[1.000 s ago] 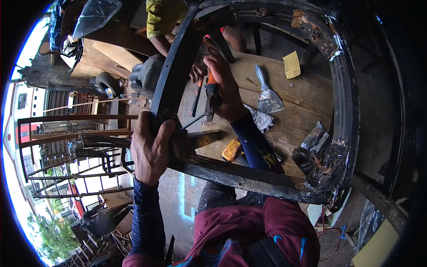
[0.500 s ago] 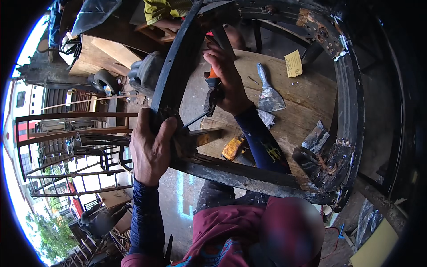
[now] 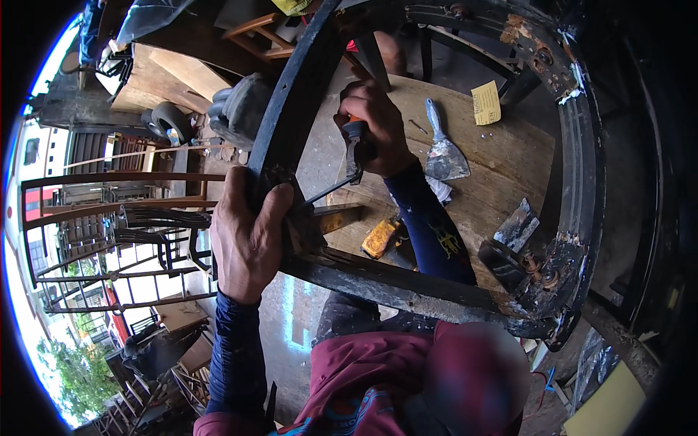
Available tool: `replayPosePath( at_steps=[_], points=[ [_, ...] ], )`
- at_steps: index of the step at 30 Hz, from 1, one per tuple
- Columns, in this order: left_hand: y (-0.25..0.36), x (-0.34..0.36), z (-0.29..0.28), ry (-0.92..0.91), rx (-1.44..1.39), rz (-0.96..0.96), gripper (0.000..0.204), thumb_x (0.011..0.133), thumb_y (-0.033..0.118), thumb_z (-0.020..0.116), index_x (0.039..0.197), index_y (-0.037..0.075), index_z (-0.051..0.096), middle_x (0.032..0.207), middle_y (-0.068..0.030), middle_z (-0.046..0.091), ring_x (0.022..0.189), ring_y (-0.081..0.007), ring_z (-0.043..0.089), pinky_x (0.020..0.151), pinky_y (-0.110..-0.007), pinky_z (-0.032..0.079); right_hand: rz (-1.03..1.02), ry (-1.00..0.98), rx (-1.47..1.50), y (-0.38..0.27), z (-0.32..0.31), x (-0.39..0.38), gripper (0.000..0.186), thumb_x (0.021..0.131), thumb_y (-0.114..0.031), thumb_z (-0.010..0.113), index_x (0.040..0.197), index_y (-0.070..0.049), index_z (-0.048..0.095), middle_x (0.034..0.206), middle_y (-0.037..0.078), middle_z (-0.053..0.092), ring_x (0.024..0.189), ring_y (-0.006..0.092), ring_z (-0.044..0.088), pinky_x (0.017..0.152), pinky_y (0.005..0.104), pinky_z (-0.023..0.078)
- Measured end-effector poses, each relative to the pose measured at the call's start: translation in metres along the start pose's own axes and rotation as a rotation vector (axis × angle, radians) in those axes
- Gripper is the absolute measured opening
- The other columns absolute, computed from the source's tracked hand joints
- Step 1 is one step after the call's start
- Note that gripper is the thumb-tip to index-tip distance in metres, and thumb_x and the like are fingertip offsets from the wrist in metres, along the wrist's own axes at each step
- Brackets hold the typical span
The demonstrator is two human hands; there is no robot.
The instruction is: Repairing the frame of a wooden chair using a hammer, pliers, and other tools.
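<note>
A worn black wooden frame [image 3: 407, 291] with metal strips and bolts takes up the middle. My left hand [image 3: 247, 240] grips its near left corner, thumb on top and fingers over the outer side. Inside the frame, my right hand [image 3: 382, 131] is closed around orange-and-black handled pliers [image 3: 354, 152]. Their jaws meet the far end of a thin dark metal rod [image 3: 323, 193], which slants down to the corner beside my left thumb. Its other end is hidden there. Whether the rod is a separate tool or a fitting, I cannot tell.
Under the frame stands a wooden tabletop [image 3: 502, 163]. On it lie a putty knife [image 3: 446, 158], a yellow printed sheet [image 3: 486, 103], a yellow block-like thing [image 3: 380, 238] and a paint-smeared scraper blade [image 3: 518, 224]. Chair frames [image 3: 123, 211] and tyres [image 3: 171, 122] stand to the left.
My right fingers have closed tighter around the pliers, and the pliers have shifted slightly right along with the rod's far end. My left hand keeps its hold on the corner.
</note>
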State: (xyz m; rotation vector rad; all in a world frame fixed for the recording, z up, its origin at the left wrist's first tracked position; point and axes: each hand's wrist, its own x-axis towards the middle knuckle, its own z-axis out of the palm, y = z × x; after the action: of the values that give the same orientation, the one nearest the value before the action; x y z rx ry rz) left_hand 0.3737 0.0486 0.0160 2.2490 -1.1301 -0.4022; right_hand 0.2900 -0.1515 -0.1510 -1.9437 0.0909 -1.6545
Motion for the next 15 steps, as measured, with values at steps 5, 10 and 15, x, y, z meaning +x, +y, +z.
replayPosePath(
  at_steps=[5, 10, 15],
  points=[
    [0.0, -0.001, 0.0, 0.044, 0.054, 0.004, 0.043, 0.091, 0.04, 0.067, 0.098, 0.0, 0.054, 0.075, -0.0239, 0.061, 0.066, -0.0393, 0.061, 0.064, -0.046, 0.049, -0.014, -0.083, 0.008, 0.001, -0.006, 0.006, 0.027, 0.073, 0.001, 0.072, 0.094, -0.003, 0.056, 0.086, 0.014, 0.06, 0.082, 0.0353, 0.063, 0.075, 0.0452, 0.051],
    [0.003, -0.001, -0.001, 0.036, 0.097, -0.029, 0.041, 0.09, 0.039, 0.067, 0.097, 0.0, 0.055, 0.076, -0.0252, 0.061, 0.07, -0.0412, 0.063, 0.065, -0.047, 0.048, 0.139, -0.215, 0.02, -0.022, -0.023, -0.002, 0.026, 0.067, 0.002, 0.071, 0.088, -0.003, 0.056, 0.083, 0.014, 0.058, 0.075, 0.0348, 0.059, 0.066, 0.0427, 0.048],
    [0.004, -0.002, -0.001, 0.062, 0.091, -0.006, 0.039, 0.089, 0.038, 0.066, 0.099, 0.001, 0.056, 0.077, -0.0253, 0.062, 0.074, -0.0442, 0.063, 0.068, -0.048, 0.048, 0.339, -0.295, -0.046, -0.068, -0.045, -0.011, 0.018, 0.07, 0.0, 0.065, 0.086, -0.002, 0.056, 0.079, 0.018, 0.059, 0.075, 0.0404, 0.061, 0.065, 0.0451, 0.048]
  ],
)
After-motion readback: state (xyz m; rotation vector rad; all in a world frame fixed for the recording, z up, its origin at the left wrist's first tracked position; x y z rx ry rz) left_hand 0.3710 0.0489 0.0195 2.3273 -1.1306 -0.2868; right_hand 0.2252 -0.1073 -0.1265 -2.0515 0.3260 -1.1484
